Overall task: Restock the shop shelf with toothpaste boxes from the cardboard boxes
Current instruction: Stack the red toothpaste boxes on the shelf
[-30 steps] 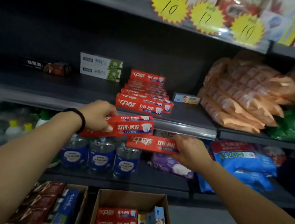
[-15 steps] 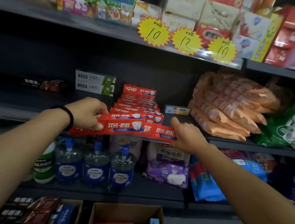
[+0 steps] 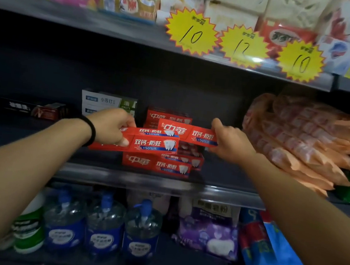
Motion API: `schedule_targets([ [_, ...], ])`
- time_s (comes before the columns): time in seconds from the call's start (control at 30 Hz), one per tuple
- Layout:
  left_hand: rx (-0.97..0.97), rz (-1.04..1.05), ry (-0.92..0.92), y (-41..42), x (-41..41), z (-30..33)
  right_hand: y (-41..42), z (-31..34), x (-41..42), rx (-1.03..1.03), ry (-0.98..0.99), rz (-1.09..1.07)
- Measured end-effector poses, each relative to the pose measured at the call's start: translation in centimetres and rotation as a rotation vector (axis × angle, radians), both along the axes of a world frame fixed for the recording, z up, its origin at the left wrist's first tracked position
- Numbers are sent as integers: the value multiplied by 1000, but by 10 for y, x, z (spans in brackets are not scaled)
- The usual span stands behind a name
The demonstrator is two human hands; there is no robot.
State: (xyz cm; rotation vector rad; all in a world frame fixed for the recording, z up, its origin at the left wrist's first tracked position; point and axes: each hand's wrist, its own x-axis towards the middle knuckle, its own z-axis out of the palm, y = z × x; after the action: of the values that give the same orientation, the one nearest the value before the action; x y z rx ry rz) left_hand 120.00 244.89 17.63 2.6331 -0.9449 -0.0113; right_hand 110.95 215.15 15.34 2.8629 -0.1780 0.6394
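My left hand [image 3: 110, 127] grips a red toothpaste box [image 3: 152, 144] by its left part and holds it over the middle shelf [image 3: 163, 183]. My right hand [image 3: 229, 142] pinches the right end of a second red toothpaste box [image 3: 188, 132], held a little higher and further back. Both boxes hover above the red toothpaste stack [image 3: 156, 165] lying on that shelf. More red boxes stand behind, partly hidden. The cardboard boxes are out of view.
White-green toothpaste boxes [image 3: 107, 102] and dark boxes [image 3: 38, 110] sit at the shelf's left back. Orange packs [image 3: 305, 144] fill its right side. Yellow price tags [image 3: 191, 33] hang from the shelf above. Water bottles [image 3: 103, 227] and bags stand below.
Both hands have risen and reached forward, carrying the two red boxes from below the shelf edge to above the stack. The camera tilted up, and the cardboard boxes left the view.
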Motion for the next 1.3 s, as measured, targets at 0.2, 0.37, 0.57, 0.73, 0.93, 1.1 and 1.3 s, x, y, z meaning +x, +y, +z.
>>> schedule_targets([
  [0.2, 21, 23, -43, -33, 61, -3, -21, -3, 81, 52, 32, -39],
  [0.37, 27, 27, -54, -55, 107, -11, -31, -12, 140, 68, 40, 20],
  [0.57, 46, 10, -76, -71, 143, -17, -48, -24, 189, 60, 59, 45],
  [0.73, 22, -1, -103, -73, 159, -19, -56, -34, 213, 54, 82, 43],
  [0.93, 24, 4, -93, -74, 169, -25, -56, -39, 227, 84, 122, 60],
  [1.1, 8, -13, -81, -76, 171, -30, -55, -40, 230, 55, 131, 49],
  [1.3, -1, -9, -61, -77, 168, -27, -55, -31, 225, 80, 146, 72],
])
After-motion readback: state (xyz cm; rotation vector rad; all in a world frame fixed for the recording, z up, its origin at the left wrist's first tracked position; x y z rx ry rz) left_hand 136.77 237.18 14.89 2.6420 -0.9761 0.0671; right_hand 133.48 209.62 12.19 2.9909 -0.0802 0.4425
